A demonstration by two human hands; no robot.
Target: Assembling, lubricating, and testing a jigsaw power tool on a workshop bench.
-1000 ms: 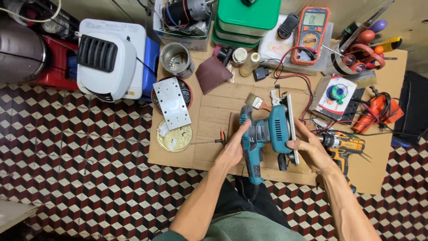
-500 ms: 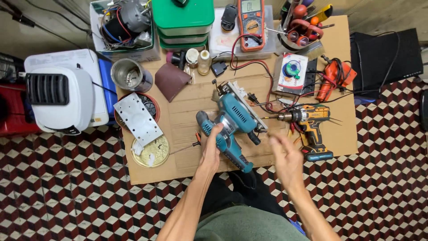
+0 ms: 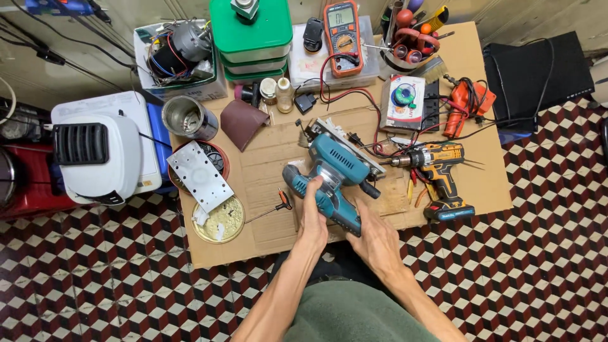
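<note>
A teal electric sander (image 3: 335, 171) lies on a low cardboard-covered table (image 3: 266, 183), its flat base plate turned toward the far right. My left hand (image 3: 312, 218) rests on the sander's handle from the near side, fingers laid over it. My right hand (image 3: 373, 237) holds the near end of the handle from the right. A small screwdriver (image 3: 269, 209) with a dark grip lies just left of my left hand.
A yellow cordless drill (image 3: 437, 171) lies to the right. A metal plate (image 3: 199, 177) rests on a round tin. Green boxes (image 3: 250, 31), a multimeter (image 3: 342, 35), a tool cup, an orange tool (image 3: 465, 104) and a white appliance (image 3: 101, 152) surround the table.
The sander has turned and tilted on the table. My right hand, lifted off half a second ago, has come back onto the handle's near end. The camera view has shifted.
</note>
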